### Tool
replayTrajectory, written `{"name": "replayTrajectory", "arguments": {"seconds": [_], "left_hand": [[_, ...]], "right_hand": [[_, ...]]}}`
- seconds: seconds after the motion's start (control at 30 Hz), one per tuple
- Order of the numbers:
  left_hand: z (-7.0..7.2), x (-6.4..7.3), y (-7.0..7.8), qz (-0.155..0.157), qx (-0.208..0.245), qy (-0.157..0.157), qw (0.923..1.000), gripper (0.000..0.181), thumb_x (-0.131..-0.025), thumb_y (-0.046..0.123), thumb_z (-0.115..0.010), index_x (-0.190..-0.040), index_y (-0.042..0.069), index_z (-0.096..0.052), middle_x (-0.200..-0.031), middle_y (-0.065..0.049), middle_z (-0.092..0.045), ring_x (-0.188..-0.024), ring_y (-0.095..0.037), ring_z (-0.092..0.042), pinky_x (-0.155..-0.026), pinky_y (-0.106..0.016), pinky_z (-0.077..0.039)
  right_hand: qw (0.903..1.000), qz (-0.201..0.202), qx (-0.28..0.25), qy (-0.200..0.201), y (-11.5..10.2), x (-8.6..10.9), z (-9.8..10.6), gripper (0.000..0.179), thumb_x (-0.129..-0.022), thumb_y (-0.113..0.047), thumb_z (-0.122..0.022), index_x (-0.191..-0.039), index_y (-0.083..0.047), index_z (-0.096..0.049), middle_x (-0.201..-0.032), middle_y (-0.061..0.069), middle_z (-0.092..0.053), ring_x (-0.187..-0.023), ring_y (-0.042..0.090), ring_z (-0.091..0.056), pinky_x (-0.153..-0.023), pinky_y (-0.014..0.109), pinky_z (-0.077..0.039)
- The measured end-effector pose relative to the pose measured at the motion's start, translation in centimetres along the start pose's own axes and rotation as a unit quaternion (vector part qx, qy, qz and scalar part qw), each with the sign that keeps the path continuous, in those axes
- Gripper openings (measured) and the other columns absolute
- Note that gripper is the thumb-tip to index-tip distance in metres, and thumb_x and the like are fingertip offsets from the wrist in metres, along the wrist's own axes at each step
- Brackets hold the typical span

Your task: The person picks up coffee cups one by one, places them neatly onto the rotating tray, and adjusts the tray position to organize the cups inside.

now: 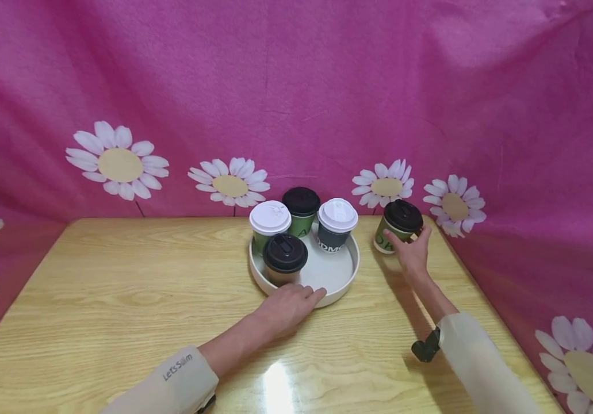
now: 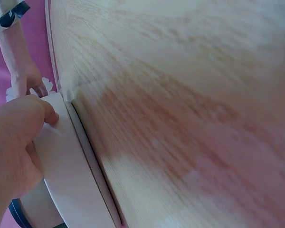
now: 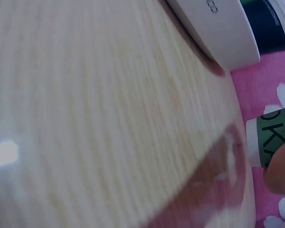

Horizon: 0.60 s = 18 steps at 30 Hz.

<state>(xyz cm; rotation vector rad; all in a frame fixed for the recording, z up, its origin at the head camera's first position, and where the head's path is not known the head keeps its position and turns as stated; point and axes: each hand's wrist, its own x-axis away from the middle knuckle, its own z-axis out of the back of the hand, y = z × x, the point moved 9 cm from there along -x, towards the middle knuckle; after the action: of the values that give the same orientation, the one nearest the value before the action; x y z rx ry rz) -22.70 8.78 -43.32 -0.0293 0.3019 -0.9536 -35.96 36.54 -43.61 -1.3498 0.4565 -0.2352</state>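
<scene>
My right hand grips a green paper coffee cup with a black lid, at the right of the tray. The same cup shows at the edge of the right wrist view, letters on its side; whether its base touches the table I cannot tell. My left hand holds the near rim of a round white tray, its thumb over the outer wall in the left wrist view. In the tray stand a white-lidded green cup, two black-lidded cups and a white-lidded dark cup.
The tray stands on a light wooden table. A pink cloth with printed daisies hangs along the back and both sides, close behind the cups. A light glare spot lies on the table's near part.
</scene>
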Motion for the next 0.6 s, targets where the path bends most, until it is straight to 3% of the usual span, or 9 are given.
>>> {"name": "replayTrajectory", "arguments": {"seconds": [0.23,0.43,0.6], "left_hand": [[0.0,0.1,0.1,0.001,0.006,0.004,1.0,0.041,-0.091,0.007,-0.061,-0.131,0.009,-0.054,-0.093,-0.002,-0.062,-0.083,-0.017,-0.063,-0.073,-0.031,-0.051],[0.1,0.1,0.1,-0.001,0.01,0.01,0.9999,0.042,-0.09,0.007,-0.062,-0.131,0.009,-0.054,-0.093,-0.002,-0.062,-0.083,-0.018,-0.062,-0.073,-0.031,-0.051],[0.1,0.0,0.0,-0.003,0.008,0.016,0.9998,0.04,-0.091,0.007,-0.061,-0.13,0.009,-0.054,-0.092,-0.002,-0.062,-0.082,-0.017,-0.062,-0.072,-0.031,-0.051]], "right_hand": [[0.9992,-0.003,-0.039,-0.003,-0.9,2.0,0.2,0.083,-0.087,-0.015,-0.077,-0.15,-0.012,-0.023,-0.144,0.011,-0.036,-0.122,0.029,-0.043,-0.098,0.035,-0.043],[0.9988,0.037,-0.029,-0.013,-3.0,3.8,0.3,0.08,-0.087,-0.009,-0.076,-0.15,-0.009,-0.026,-0.133,0.001,-0.043,-0.113,0.016,-0.044,-0.096,0.029,-0.041],[0.9954,0.064,-0.059,-0.041,-4.9,5.7,-0.4,0.076,-0.087,0.0,-0.073,-0.148,-0.009,-0.029,-0.126,-0.003,-0.046,-0.109,0.016,-0.049,-0.091,0.024,-0.047]]}}
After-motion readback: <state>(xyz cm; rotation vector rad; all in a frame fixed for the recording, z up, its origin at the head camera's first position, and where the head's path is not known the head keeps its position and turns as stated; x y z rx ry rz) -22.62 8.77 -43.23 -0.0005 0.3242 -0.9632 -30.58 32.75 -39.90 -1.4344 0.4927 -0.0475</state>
